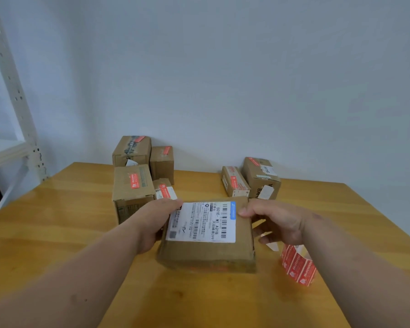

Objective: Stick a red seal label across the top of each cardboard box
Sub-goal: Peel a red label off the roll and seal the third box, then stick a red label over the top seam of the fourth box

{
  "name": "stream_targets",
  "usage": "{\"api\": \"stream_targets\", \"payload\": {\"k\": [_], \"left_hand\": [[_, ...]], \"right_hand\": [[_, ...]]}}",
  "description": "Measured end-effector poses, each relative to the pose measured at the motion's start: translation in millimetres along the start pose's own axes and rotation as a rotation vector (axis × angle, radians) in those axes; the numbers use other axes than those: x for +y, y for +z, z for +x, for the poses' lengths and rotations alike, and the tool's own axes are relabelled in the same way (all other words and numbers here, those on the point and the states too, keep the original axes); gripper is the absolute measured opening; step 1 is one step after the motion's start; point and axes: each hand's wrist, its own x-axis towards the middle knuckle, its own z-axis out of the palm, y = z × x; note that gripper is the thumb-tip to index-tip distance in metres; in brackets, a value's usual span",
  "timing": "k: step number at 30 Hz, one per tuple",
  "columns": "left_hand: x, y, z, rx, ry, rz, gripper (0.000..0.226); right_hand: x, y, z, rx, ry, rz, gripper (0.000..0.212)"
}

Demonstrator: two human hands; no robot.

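Between our two hands sits the flat cardboard box (207, 235), low on the wooden worktop (57, 221) and close to us. Our left hand (155, 223) clasps its left edge, thumb curled over the top near the white shipping label (202, 221) and the other fingers hidden down the side; our right hand (277, 221) meets the right edge, thumb tip pressing the top beside the label's blue strip, fingers (260, 229) loosely curled down the side wall, so the box is held from both flanks. We judge it light and fairly stiff, though its worn corners suggest the card will dent if squeezed; holding it by opposite edges, as now, seems the safest purchase, and its matte surface should not slip. A hint of red shows along its near bottom edge, but we cannot tell what that is. Just right of the box, under our right wrist, lies the strip of red seal labels (297, 266), thin, floppy and likely to curl. Further back, near the wall, stand six more boxes, each already bearing a red label: a left group (133, 185) and a right pair (260, 176). A white metal shelf (12, 129) rises at far left.
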Motion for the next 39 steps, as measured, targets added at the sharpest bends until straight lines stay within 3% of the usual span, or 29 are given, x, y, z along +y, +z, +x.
{"api": "stream_targets", "payload": {"k": [6, 10, 13, 20, 25, 28, 33, 36, 39], "left_hand": [[6, 9, 3, 0.322, 0.403, 0.4, 0.044], [8, 11, 6, 0.44, 0.542, 0.608, 0.042], [3, 9, 12, 0.497, 0.598, 0.747, 0.037], [22, -15, 31, 0.658, 0.567, 1.0, 0.039], [27, -34, 48, 0.565, 0.362, 1.236, 0.053], [25, -41, 55, 0.495, 0.301, 1.282, 0.049], [31, -47, 54, 0.475, 0.318, 1.248, 0.051], [37, -53, 57, 0.473, 0.326, 1.113, 0.052], [47, -64, 64, 0.551, 0.374, 0.96, 0.053]], "right_hand": [[-10, 2, 1, 0.247, -0.218, 0.115, 0.045], [-13, 14, 21, 0.516, -0.301, -0.069, 0.078], [-14, 33, 34, 0.585, -0.305, -0.243, 0.078], [-23, 68, 83, 0.691, -0.334, -0.414, 0.09], [-29, 90, 108, 0.617, -0.326, -0.48, 0.092], [-31, 97, 116, 0.563, -0.345, -0.522, 0.081], [-50, 98, 123, 0.648, -0.228, -0.659, 0.052], [-72, 103, 127, 0.72, -0.306, -0.735, 0.04], [-98, 117, 133, 0.686, -0.433, -0.777, 0.03]]}}
